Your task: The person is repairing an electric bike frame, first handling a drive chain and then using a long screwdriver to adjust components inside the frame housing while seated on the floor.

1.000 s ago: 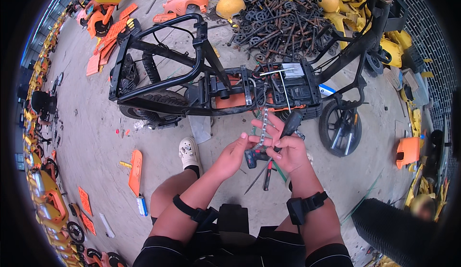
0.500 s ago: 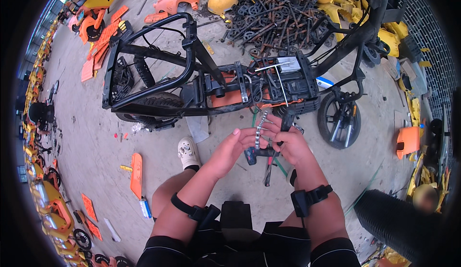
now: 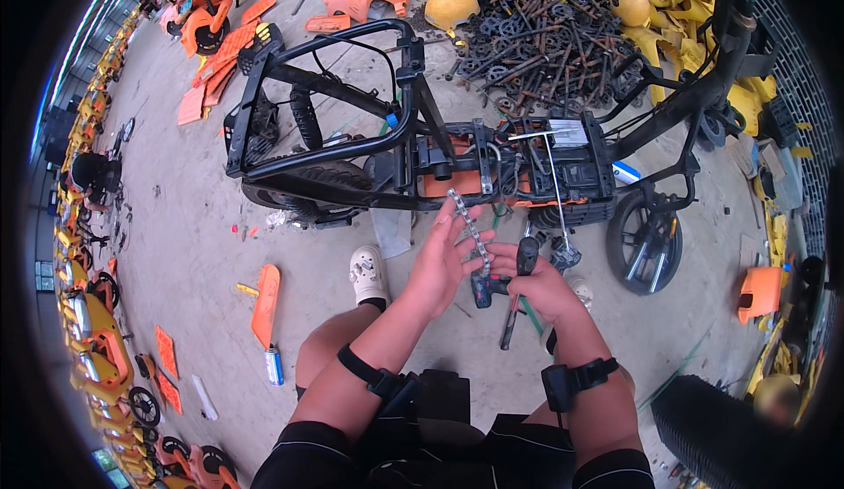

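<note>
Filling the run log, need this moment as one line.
left hand: holds chain | right hand: holds black-handled tool | frame: beyond both hands

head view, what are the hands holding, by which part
The left hand holds a silver metal chain by links against its fingers; the right hand grips a black-handled tool by its handle.

no legible txt, nos., labels or signs

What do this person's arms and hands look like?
The left hand and right hand are bare. Each forearm wears a black strap with a boxy black device; a dark cable hangs from the right one. The sleeves are black, with thin pale lines.
</note>
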`<action>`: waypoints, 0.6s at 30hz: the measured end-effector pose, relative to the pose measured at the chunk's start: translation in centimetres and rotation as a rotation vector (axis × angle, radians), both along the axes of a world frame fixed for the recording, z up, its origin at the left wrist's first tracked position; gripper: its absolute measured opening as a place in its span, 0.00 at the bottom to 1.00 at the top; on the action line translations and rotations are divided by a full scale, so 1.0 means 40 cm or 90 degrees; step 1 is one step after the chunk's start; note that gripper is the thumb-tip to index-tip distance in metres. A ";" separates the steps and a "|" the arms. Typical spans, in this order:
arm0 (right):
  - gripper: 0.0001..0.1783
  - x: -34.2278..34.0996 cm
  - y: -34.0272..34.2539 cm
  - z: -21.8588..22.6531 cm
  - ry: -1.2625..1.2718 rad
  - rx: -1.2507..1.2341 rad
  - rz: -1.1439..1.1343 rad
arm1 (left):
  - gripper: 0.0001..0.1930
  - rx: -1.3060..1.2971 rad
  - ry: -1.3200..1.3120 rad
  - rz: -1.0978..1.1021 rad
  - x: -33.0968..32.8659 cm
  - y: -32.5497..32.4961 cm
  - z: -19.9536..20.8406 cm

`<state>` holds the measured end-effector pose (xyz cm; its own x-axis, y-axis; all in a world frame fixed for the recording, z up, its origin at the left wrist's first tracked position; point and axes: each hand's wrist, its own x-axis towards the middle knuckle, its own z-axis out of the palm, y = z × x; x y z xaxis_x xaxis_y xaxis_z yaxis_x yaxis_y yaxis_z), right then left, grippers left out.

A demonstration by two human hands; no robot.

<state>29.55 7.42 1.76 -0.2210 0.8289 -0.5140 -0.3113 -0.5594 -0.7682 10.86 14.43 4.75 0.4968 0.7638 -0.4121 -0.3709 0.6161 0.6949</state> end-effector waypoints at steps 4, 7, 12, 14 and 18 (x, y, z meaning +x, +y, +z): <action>0.42 -0.005 0.001 0.010 -0.016 0.000 0.013 | 0.39 -0.019 -0.020 0.020 -0.003 0.006 0.006; 0.43 -0.024 0.009 0.029 -0.031 -0.007 0.016 | 0.39 -0.034 -0.020 0.046 -0.026 0.001 -0.012; 0.44 -0.042 0.004 0.014 -0.003 0.020 -0.022 | 0.36 -0.046 -0.003 0.077 -0.038 -0.016 -0.041; 0.43 -0.042 -0.002 0.019 -0.012 0.019 -0.041 | 0.35 -0.060 -0.002 0.055 -0.026 -0.012 -0.047; 0.40 -0.056 -0.010 0.003 -0.034 0.000 -0.057 | 0.36 -0.058 0.005 0.044 -0.044 -0.024 -0.047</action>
